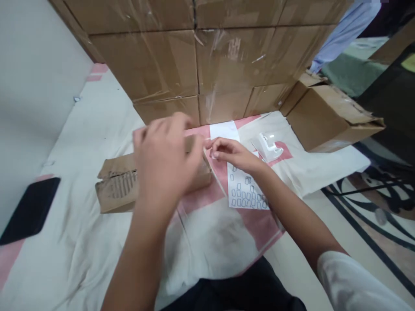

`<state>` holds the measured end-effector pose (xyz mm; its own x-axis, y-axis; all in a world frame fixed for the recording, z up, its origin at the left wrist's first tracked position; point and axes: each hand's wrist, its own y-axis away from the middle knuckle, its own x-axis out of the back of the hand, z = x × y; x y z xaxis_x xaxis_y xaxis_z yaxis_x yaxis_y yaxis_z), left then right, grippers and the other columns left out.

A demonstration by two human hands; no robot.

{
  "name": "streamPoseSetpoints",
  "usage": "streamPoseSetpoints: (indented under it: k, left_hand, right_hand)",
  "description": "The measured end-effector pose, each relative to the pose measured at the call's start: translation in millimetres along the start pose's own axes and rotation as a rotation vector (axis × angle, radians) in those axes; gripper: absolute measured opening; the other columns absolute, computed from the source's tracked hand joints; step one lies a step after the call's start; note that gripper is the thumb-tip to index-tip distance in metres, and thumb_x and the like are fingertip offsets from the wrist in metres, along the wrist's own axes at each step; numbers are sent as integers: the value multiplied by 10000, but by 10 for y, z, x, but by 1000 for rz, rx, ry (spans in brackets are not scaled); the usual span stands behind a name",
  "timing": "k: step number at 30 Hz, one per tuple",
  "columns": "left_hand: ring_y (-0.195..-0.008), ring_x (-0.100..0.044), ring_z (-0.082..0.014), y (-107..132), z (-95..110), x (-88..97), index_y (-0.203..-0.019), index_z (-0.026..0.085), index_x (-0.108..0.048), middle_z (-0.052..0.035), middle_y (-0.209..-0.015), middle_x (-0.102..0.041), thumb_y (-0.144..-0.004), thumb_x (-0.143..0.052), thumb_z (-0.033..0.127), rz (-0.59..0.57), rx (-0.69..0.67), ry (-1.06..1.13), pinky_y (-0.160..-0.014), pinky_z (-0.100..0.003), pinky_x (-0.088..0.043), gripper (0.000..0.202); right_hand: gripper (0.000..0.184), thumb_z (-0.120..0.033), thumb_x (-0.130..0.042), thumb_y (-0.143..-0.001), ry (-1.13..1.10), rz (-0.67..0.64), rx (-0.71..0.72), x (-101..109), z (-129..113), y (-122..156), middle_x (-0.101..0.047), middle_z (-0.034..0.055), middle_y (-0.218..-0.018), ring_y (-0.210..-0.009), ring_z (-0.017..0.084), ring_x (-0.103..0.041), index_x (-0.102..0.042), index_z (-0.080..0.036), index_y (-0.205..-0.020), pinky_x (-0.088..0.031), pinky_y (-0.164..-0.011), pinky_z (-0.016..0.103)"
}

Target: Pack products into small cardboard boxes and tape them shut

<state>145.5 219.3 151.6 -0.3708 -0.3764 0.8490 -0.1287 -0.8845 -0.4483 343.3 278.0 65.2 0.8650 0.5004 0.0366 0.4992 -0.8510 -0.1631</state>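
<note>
My left hand [164, 157] is raised over a small torn cardboard box [118, 185] on the white and pink cloth, fingers curled; its thumb meets the fingers of my right hand [228, 153]. My right hand is pinched on something tiny that I cannot make out, just above a white sticker sheet [244, 192] printed with several small rectangles. A white plastic tape dispenser [269, 147] lies just right of my right hand.
A wall of taped cardboard cartons [194, 56] stands right behind the hands. A loose open carton [330, 116] sits at the right. A black phone [30, 209] lies at the left on the cloth [81, 129]. A patterned rug [382, 207] is at the right.
</note>
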Motion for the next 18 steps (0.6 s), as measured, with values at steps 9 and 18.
streamPoseSetpoints:
  k: [9, 18]
  left_hand:
    - [-1125, -604, -378, -170, -322, -128, -1014, 243, -565, -142, -1174, -690, -995, -217, 537, -480, 158, -201, -950, -527, -413, 456]
    - [-1050, -584, -377, -218, -243, -113, -980, 228, -457, -150, -1118, -646, -1005, -139, 507, -594, 90, -388, -831, -484, -404, 424]
  right_hand:
    - [305, -415, -790, -803, -178, -62, -2, -139, 547, -111, -589, 10, -918, -865, 147, -564, -582, -195, -842, -461, -846, 293]
    - [169, -213, -741, -829, -210, -95, -21, -200, 568, -148, -578, -20, -898, -796, 119, -548, -577, -204, -868, -466, -760, 265]
